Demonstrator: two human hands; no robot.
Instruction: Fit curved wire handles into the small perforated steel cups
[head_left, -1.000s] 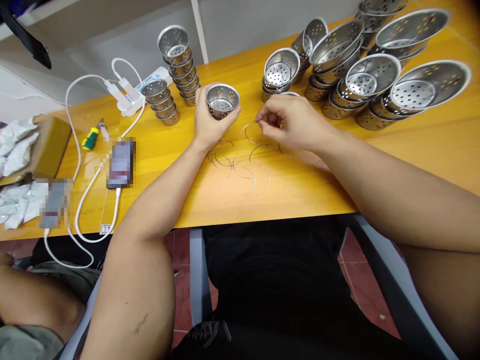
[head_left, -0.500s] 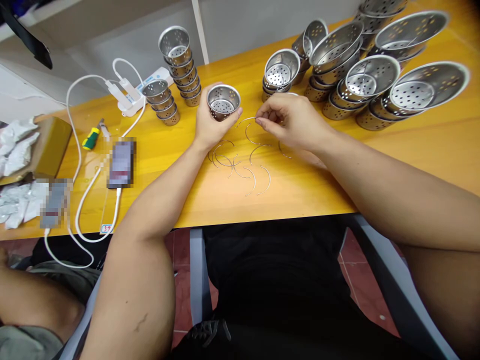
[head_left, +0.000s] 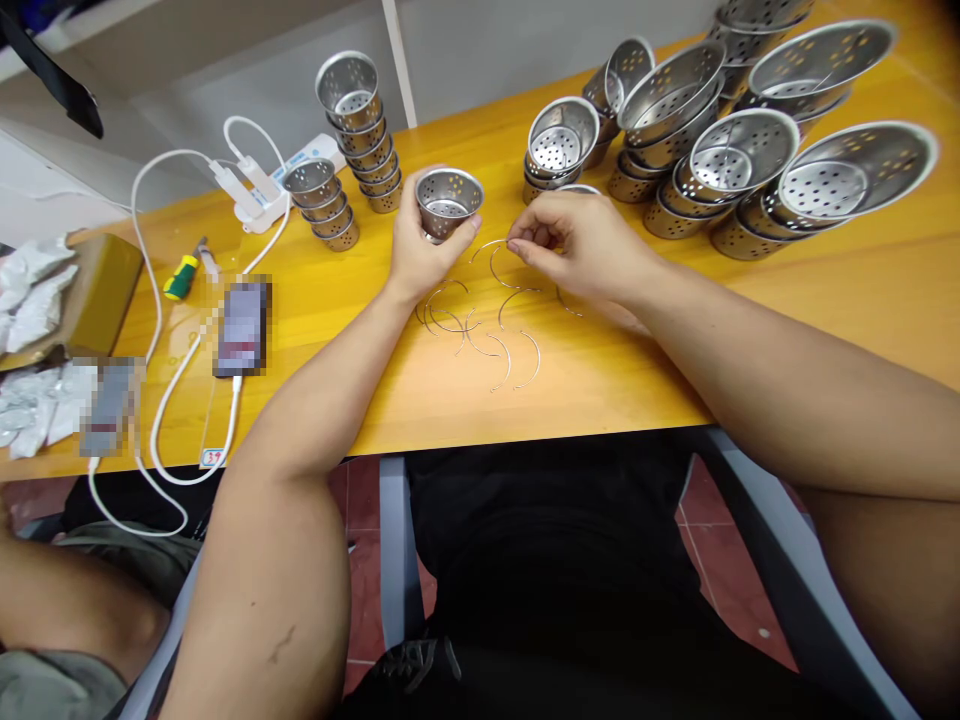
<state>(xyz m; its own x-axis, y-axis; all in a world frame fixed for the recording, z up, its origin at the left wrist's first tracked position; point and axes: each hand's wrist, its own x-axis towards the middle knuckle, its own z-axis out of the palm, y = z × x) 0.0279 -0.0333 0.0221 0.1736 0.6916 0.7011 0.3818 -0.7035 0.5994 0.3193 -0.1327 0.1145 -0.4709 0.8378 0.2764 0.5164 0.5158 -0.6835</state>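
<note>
My left hand (head_left: 417, 240) is wrapped around a perforated metal cup (head_left: 450, 203), its open top tilted toward me. To the right, my right hand (head_left: 559, 240) pinches one end of a thin curved wire (head_left: 486, 246) between thumb and fingertips. The wire's free end points left toward the cup, apart from it. Several more curved wires (head_left: 529, 360) lie loose on the yellow table below my hands, some crossing each other. Behind my right hand, part of another cup's rim (head_left: 581, 189) shows; the hand hides the rest.
Stacks of perforated cups stand at the back left (head_left: 349, 100) and along the right (head_left: 742, 165). A power strip (head_left: 262, 200), white cables, a phone (head_left: 241, 328) and a green-yellow screwdriver (head_left: 181, 278) lie at left. Another person's leg (head_left: 75, 590) is at lower left.
The cup in my left hand has tipped slightly and shifted a little to the right. My right hand, still pinching the wire, has moved very slightly left and down.
</note>
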